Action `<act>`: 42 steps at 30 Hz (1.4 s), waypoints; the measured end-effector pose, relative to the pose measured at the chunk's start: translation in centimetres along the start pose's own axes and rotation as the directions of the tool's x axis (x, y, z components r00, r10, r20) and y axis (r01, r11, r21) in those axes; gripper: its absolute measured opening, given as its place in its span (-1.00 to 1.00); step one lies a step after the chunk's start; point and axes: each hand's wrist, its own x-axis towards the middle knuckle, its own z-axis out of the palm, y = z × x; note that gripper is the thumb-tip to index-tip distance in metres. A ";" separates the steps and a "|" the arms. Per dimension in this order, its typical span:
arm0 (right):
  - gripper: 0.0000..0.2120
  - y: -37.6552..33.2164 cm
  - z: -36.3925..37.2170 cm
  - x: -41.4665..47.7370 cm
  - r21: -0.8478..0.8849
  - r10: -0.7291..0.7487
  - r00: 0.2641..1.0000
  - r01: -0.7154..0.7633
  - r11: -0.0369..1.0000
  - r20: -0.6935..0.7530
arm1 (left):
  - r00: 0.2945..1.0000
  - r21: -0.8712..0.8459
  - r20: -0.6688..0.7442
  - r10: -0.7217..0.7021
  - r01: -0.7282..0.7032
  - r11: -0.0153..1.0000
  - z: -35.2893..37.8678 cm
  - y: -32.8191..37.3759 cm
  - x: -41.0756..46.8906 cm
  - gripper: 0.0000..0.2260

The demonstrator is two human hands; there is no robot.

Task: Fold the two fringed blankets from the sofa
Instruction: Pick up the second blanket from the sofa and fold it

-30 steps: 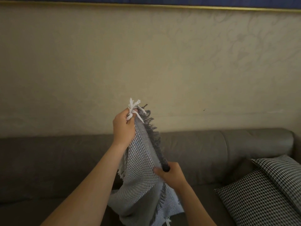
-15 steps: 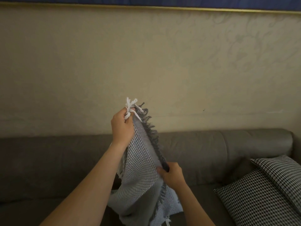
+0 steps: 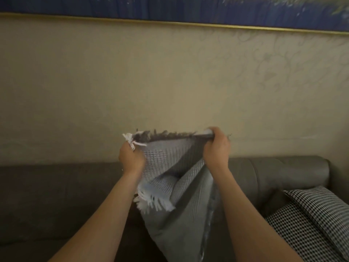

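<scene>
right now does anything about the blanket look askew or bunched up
Yes. The blanket hangs unevenly: its dark-fringed top edge is stretched taut between the left hand and right hand, but below the left hand a flap with white fringe bunches crookedly.

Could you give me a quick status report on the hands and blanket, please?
Left hand grips the white-tasselled corner, right hand grips the dark-fringed edge. Blanket held up between them, rest hanging. Checked cushions off to the right.

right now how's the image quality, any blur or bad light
Head view: dim, warm indoor light, no glare; motion blur softens the blanket and its white fringe; the painting along the top is smeared; the left hand and right hand read clearer.
</scene>
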 end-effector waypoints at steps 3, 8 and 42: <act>-0.61 -4.2 -1.2 2.2 0.103 -0.136 0.985 0.147 0.984 -0.107 | 0.999 -0.077 -0.039 -0.014 0.011 0.997 -0.4 1.8 0.4 -0.70; -0.67 -6.3 -0.7 1.7 -0.023 -0.321 0.865 0.357 0.934 0.386 | 0.974 -0.171 -0.201 0.109 -0.145 0.975 -2.0 5.6 0.6 -0.55; -0.82 -4.0 3.7 -12.0 -0.104 -0.144 0.798 0.250 0.963 0.585 | 0.680 0.045 0.686 0.258 -0.394 0.918 -7.2 -3.1 -6.4 -0.75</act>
